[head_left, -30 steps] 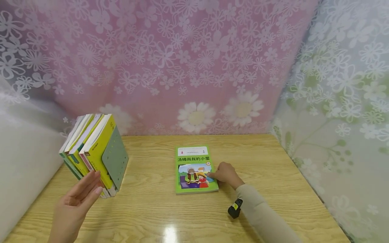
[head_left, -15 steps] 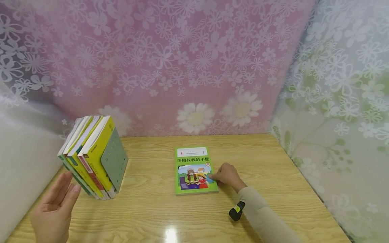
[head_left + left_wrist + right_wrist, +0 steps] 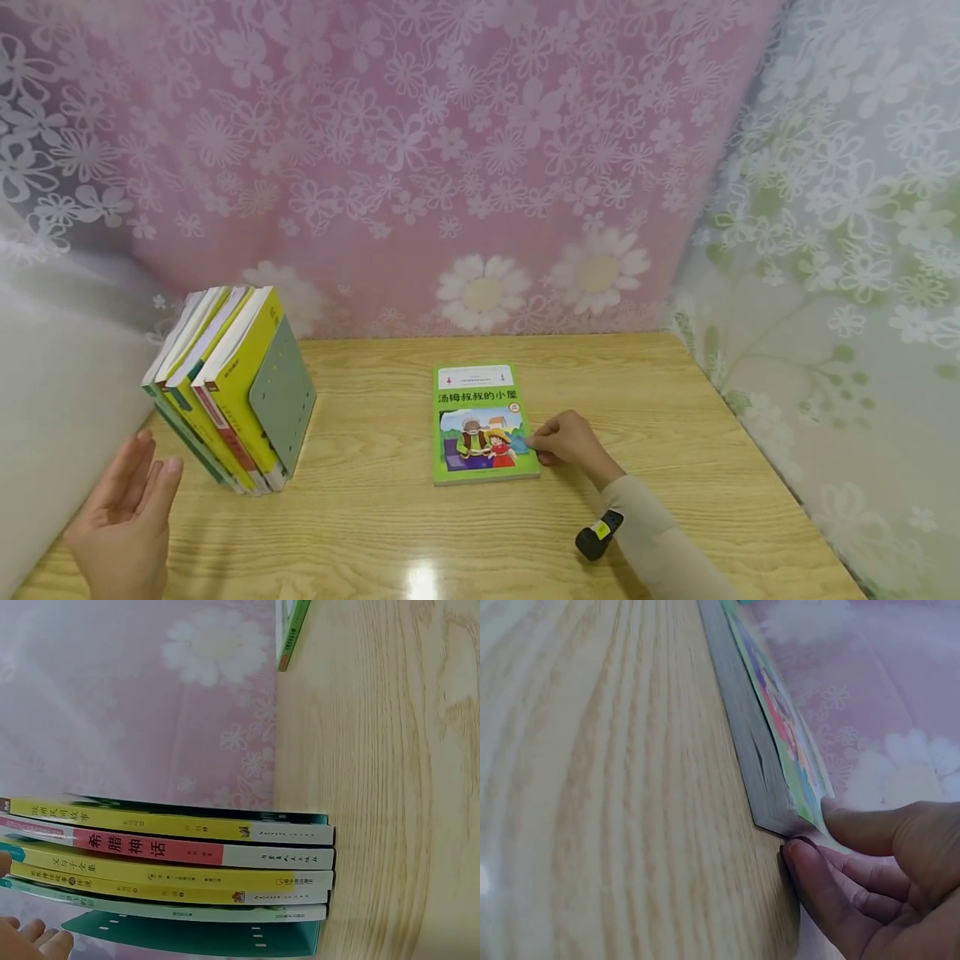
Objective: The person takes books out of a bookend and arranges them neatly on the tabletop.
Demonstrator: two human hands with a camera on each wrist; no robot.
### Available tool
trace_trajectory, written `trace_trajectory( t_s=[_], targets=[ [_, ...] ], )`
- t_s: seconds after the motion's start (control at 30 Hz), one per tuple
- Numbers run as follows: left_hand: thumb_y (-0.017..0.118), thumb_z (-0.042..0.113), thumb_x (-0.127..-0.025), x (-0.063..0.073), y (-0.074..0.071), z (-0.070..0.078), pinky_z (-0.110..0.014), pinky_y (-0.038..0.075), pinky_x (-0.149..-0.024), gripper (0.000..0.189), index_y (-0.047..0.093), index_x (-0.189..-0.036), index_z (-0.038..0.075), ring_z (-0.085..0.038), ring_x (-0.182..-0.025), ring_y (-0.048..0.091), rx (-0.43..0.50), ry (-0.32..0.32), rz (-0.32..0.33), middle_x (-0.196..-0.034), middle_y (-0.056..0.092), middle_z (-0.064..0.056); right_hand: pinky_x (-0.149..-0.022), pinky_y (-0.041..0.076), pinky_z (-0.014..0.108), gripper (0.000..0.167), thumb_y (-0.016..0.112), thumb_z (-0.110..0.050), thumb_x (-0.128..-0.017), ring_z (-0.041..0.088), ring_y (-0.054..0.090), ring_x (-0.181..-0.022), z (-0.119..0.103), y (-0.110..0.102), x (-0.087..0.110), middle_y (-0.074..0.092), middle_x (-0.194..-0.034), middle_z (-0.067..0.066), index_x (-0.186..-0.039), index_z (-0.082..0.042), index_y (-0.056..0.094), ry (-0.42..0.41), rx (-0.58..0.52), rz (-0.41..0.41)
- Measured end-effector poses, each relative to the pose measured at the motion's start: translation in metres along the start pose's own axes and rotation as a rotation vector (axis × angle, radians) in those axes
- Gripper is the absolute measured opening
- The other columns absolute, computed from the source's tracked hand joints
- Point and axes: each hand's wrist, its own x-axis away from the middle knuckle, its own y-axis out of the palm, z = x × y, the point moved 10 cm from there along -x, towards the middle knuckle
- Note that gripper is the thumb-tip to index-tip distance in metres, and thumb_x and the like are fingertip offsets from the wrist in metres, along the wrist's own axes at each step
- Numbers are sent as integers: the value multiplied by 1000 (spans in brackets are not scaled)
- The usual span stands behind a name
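A green picture book (image 3: pixel 480 425) lies flat on the table, its cover up with dark Chinese title characters. My right hand (image 3: pixel 573 442) is at its right edge, pinching it. In the right wrist view the thumb (image 3: pixel 862 829) lies against the cover's edge while the index finger (image 3: pixel 817 881) is low at the page corner. My left hand (image 3: pixel 123 517) is held up with fingers extended and holds nothing. Just behind it, to the left, several books (image 3: pixel 232 400) stand upright in a row, yellow, red and green spines showing. A green perforated bookend (image 3: pixel 285 396) flanks their right side.
The wooden table (image 3: pixel 360 533) meets a pink flowered curtain (image 3: pixel 420 167) at the back. Pale flowered cloth (image 3: pixel 847 250) hangs along the right side. A black wrist device (image 3: pixel 598 535) sits at the right sleeve.
My left hand has moved left, away from the front of the standing books. The right hand has shifted slightly down and right at the green book's edge; the book stays in place.
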Motion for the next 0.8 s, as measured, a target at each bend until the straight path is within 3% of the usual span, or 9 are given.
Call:
trace_trajectory(
  t_s=[0.2,0.37,0.63,0.8],
  targets=[
    [68,-21,-76,-2,0,-4,-17,50,-82,53,58,-126,-7,-7,-106,65,-13,2,-11,-119,68,-5,-63,58,28,21,73,-14,-86,14,67,-70,-1,-7,5,70,-85,8,-97,4,73,-8,-84,28],
    [66,-21,-78,-3,1,-8,-17,51,-80,52,57,-127,-8,-8,-104,66,-15,-11,-34,-116,69,-6,-69,56,29,26,72,-18,-88,14,65,-77,-8,-13,9,71,-87,6,-103,2,71,-66,-41,62],
    [67,-16,-79,-3,3,-26,-16,51,-80,54,57,-130,0,-6,-102,66,-6,-157,-21,-115,69,-3,-74,56,32,28,72,-20,-88,21,66,-89,-17,-18,14,71,-99,9,-108,0,70,-141,-75,103],
    [68,-14,-80,-4,4,-31,-16,51,-81,54,56,-131,0,-5,-104,65,-60,-166,-35,-117,68,-1,-84,56,36,29,71,-16,-88,24,67,-97,-28,-15,20,70,-108,11,-112,0,69,-216,-145,75]
  ],
)
